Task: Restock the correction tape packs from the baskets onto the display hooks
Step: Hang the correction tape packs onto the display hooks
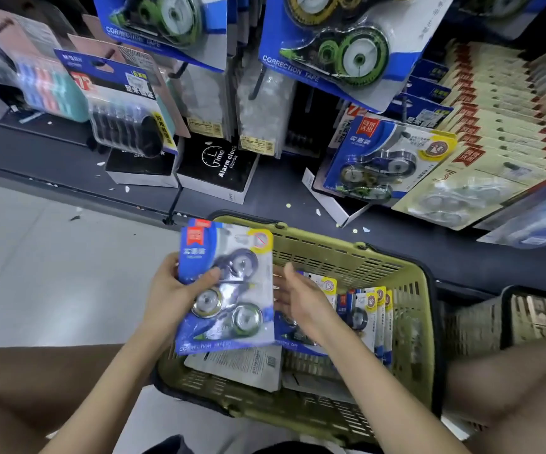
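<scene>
Now your left hand grips a blue carded correction tape pack above the olive-green slotted plastic basket; your right hand, fingers relaxed and holding nothing, hovers just beside its edge.

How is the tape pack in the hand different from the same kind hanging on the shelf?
The held pack is gripped by the left hand above the green basket; the hanging pack hangs up, with no hand on it. The held pack looks bigger, being nearer the camera; the hanging pack looks smaller. Both have a blue card, a red label and a yellow circle.
</scene>
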A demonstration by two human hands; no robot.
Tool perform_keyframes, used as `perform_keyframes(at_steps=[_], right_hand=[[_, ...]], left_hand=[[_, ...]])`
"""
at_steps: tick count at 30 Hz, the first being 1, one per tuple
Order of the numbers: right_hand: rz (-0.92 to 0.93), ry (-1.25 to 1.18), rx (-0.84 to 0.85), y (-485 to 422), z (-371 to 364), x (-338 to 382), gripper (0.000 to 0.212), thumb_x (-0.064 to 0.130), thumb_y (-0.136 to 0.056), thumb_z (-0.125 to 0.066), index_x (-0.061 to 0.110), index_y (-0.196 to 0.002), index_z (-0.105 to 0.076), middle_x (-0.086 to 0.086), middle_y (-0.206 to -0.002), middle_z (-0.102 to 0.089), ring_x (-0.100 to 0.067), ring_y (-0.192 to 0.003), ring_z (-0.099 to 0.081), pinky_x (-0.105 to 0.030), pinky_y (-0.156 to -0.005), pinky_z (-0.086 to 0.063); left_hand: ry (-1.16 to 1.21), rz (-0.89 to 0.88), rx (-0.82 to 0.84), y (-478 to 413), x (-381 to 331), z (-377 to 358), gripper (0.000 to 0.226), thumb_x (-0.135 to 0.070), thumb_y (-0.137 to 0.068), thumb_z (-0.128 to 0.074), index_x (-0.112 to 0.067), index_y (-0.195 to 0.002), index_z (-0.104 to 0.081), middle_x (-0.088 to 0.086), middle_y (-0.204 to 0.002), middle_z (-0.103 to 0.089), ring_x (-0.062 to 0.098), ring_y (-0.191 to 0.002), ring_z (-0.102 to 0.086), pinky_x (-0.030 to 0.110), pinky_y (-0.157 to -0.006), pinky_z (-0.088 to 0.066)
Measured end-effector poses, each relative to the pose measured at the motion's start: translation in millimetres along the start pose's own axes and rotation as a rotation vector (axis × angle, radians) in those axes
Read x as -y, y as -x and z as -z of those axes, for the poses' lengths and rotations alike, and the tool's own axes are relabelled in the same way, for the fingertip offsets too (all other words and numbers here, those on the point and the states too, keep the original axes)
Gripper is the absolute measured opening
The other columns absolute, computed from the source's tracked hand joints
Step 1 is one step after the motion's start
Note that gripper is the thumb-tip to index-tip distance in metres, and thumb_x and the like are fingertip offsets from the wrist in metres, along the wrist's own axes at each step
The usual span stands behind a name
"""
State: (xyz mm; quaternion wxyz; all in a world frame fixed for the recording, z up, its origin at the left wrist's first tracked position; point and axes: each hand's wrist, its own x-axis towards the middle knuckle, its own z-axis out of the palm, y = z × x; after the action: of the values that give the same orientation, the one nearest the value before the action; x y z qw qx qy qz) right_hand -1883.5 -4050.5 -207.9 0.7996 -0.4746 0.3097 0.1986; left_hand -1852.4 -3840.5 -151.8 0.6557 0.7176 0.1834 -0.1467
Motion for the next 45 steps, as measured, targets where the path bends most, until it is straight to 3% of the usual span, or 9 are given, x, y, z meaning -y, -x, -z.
perform_keyframes(at_steps=[5, 9, 12, 17, 20, 22, 27, 35, 45], right_hand=[[-0.124, 0.436, -0.363, -38.2, 34.6, -32.5, 0.034, 0.029, -0.101, -0.053, 0.005, -0.126, -0.056, -0.010, -0.122, -0.062, -0.022, -0.100, -0.061, -0.035, -0.086, -0.051], [-0.216, 0.512, -0.330, -67.3, 23.5, -52.3, 0.058, 0.029, -0.099, -0.057, 0.005, -0.148, -0.036, -0.009, -0.110, -0.057, -0.013, -0.071, -0.053, -0.014, -0.055, -0.044], [-0.241, 0.452, -0.374, -87.7, 9.9, -63.7, 0.068, 0.032, -0.093, -0.067, 0.004, -0.147, -0.038, -0.010, -0.138, -0.052, -0.028, -0.117, -0.057, -0.037, -0.094, -0.053], [-0.151, 0.469, -0.371, -97.8, -6.4, -69.8, 0.026, 0.035, -0.088, -0.072, 0.012, -0.098, -0.063, -0.006, -0.097, -0.065, -0.022, -0.086, -0.059, -0.036, -0.071, -0.047], [-0.141, 0.493, -0.329, -88.8, -10.2, -58.6, 0.047, 0.033, -0.089, -0.072, 0.007, -0.125, -0.058, -0.008, -0.124, -0.062, -0.028, -0.110, -0.060, -0.039, -0.087, -0.050], [-0.087, 0.476, -0.268, -75.4, -4.8, -39.7, 0.048, 0.021, -0.091, -0.070, 0.008, -0.134, -0.054, -0.008, -0.137, -0.057, -0.027, -0.123, -0.055, -0.033, -0.094, -0.047], [0.139, 0.654, -0.110, -21.6, 25.1, 29.2, 0.020, 0.001, -0.093, -0.062, 0.015, -0.107, -0.057, 0.004, -0.101, -0.065, -0.014, -0.097, -0.061, -0.006, -0.070, -0.045], [0.553, 0.797, -0.184, 72.4, 50.1, 138.1, 0.033, 0.011, -0.095, -0.062, 0.022, -0.126, -0.057, 0.003, -0.129, -0.061, -0.015, -0.121, -0.055, -0.033, -0.099, -0.042], [1.089, 0.356, -0.396, 184.5, 54.3, 240.0, 0.040, 0.007, -0.095, -0.061, 0.031, -0.126, -0.056, 0.006, -0.127, -0.063, -0.011, -0.118, -0.060, -0.038, -0.098, -0.050]], left_hand=[[-0.123, -0.205, -0.303, -12.0, -19.5, 24.4, 0.038, -0.016, -0.082, -0.079, -0.019, -0.098, -0.045, 0.001, -0.095, -0.058, 0.022, -0.086, -0.059, 0.040, -0.078, -0.052], [-0.221, -0.268, -0.389, -18.6, -25.7, 31.9, 0.040, -0.021, -0.085, -0.076, -0.016, -0.105, -0.042, -0.014, -0.090, -0.054, 0.021, -0.088, -0.056, 0.045, -0.087, -0.047], [-0.251, -0.297, -0.417, -18.7, -26.7, 29.5, 0.041, -0.021, -0.086, -0.076, -0.015, -0.105, -0.040, -0.018, -0.089, -0.052, 0.019, -0.086, -0.054, 0.040, -0.085, -0.045], [-0.275, -0.309, -0.410, -19.6, -28.2, 25.6, 0.041, -0.020, -0.086, -0.076, -0.016, -0.107, -0.041, -0.020, -0.091, -0.052, 0.013, -0.081, -0.054, 0.035, -0.080, -0.042], [-0.315, -0.314, -0.389, -16.9, -29.7, 20.4, 0.042, -0.020, -0.085, -0.076, -0.018, -0.108, -0.041, -0.020, -0.091, -0.054, 0.019, -0.087, -0.056, 0.036, -0.079, -0.043], [-0.360, -0.327, -0.357, -14.5, -31.5, 16.7, 0.043, -0.021, -0.084, -0.077, -0.020, -0.108, -0.041, -0.012, -0.094, -0.058, 0.021, -0.088, -0.056, 0.035, -0.078, -0.042], [-0.483, -0.393, -0.265, -6.4, -43.2, 6.9, 0.046, -0.023, -0.081, -0.079, -0.025, -0.107, -0.042, -0.009, -0.096, -0.061, 0.020, -0.084, -0.057, 0.034, -0.071, -0.041], [-0.429, -0.545, -0.168, 28.3, -100.0, -17.8, 0.047, -0.022, -0.076, -0.083, -0.028, -0.105, -0.046, -0.024, -0.089, -0.061, 0.005, -0.083, -0.061, 0.032, -0.066, -0.043], [-0.165, -0.858, -0.101, 78.9, -203.9, -62.0, 0.045, -0.063, -0.053, -0.066, -0.056, -0.092, -0.046, -0.038, -0.088, -0.061, -0.010, -0.078, -0.059, 0.021, -0.066, -0.043]])
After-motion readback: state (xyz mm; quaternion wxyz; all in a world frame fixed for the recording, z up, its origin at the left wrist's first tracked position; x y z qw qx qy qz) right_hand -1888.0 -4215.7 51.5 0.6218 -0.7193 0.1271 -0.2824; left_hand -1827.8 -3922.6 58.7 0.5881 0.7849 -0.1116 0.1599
